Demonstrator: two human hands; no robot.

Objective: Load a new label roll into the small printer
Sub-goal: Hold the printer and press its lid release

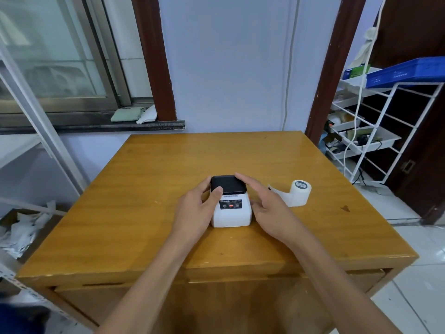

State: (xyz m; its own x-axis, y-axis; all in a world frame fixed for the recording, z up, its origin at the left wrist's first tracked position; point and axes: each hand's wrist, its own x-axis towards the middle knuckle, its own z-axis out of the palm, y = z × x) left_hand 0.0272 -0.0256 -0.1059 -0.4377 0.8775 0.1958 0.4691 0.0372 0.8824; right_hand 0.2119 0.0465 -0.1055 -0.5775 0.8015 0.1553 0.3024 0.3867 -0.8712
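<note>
A small white printer point(231, 212) with a black lid point(227, 183) stands in the middle of the wooden table point(149, 179); the lid is down. My left hand point(196, 208) grips the printer's left side, thumb resting on the lid's front corner. My right hand point(267, 206) lies against the printer's right side with the fingers stretched out along the lid's edge. A white label roll point(299, 192) stands on end to the right of the printer, with a loose strip of labels trailing toward my right hand.
A white wire rack point(375, 131) with trays and a blue bin point(409, 71) stands at the right. A metal shelf frame point(41, 131) and crumpled paper point(24, 230) are at the left. A wall and window sill lie behind the table.
</note>
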